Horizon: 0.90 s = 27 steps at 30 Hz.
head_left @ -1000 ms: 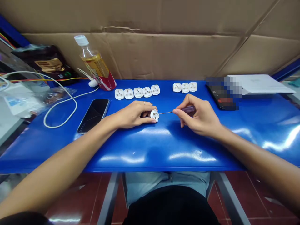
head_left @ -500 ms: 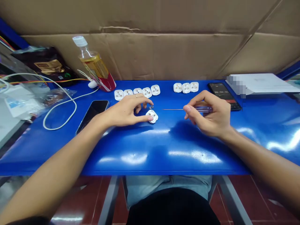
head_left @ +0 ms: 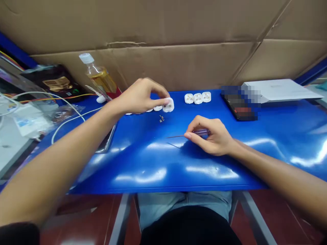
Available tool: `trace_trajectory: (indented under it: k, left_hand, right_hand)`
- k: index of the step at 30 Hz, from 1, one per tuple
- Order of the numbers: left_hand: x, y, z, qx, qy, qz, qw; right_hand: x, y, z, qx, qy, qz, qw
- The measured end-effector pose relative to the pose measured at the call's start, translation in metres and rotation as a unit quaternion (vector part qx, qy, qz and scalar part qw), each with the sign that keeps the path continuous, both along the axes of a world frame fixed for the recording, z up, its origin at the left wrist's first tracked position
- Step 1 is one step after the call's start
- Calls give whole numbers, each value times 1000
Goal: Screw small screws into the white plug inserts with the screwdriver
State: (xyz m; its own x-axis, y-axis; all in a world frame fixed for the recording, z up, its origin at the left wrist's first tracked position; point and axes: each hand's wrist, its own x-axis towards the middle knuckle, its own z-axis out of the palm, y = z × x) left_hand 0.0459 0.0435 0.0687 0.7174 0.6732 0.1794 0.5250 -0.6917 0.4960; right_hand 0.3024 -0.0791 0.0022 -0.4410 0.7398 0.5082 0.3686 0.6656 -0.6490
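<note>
My left hand reaches to the far side of the blue table and pinches a white plug piece at the right end of a row of like pieces, most of them hidden behind the hand. Small loose screws lie just in front of that row. My right hand rests on the table and grips a thin screwdriver with a purple handle, its shaft pointing left. Three more white plug pieces stand in a row further right.
A bottle of yellow drink stands at the back left beside a white cable and bags. A dark phone lies under my left forearm. A second phone and a white box lie at the back right. Cardboard walls the back.
My left hand lifted the white plug piece from the table's middle and carried it back to the row's right end. My right hand drew the screwdriver away and lowered onto the table.
</note>
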Motion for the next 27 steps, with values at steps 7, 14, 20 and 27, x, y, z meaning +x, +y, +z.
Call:
trace_trajectory:
  k: [7,14,20,27]
  left_hand:
    - [49,75,-20,25,36,-36,998]
    - [46,95,-41,-8,108,-43,993]
    - [48,94,-34,16,92,-41,995]
    - [100,108,-44,4,118,-71,990]
  right_hand:
    - [-1,-2,-3,-17,-44,36,998]
    - [2,-2,-3,-4,-64,78,995]
    - [4,-2,-2,9,-74,80,994]
    - [4,0,1,9,-77,81,994]
